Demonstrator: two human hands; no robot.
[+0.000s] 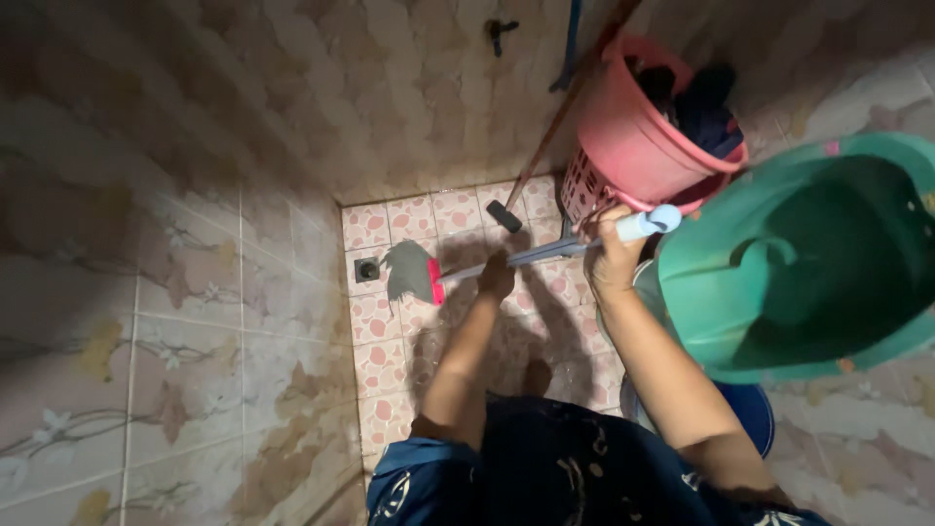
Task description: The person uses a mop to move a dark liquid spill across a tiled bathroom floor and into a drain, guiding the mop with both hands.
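Both hands — right hand [612, 255] and left hand [496, 278] — are closed on a light, stiff floor brush [413, 272] beside the pink basket [638, 146]

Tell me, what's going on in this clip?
A person stands in a small tiled washroom and holds a long-handled brush with both hands. The left hand grips the middle of the handle; the right hand grips near its pale blue end. The brush head rests on the pink-patterned floor beside a small drain. A pink bucket with dark cloth in it and a big green tub stand to the right.
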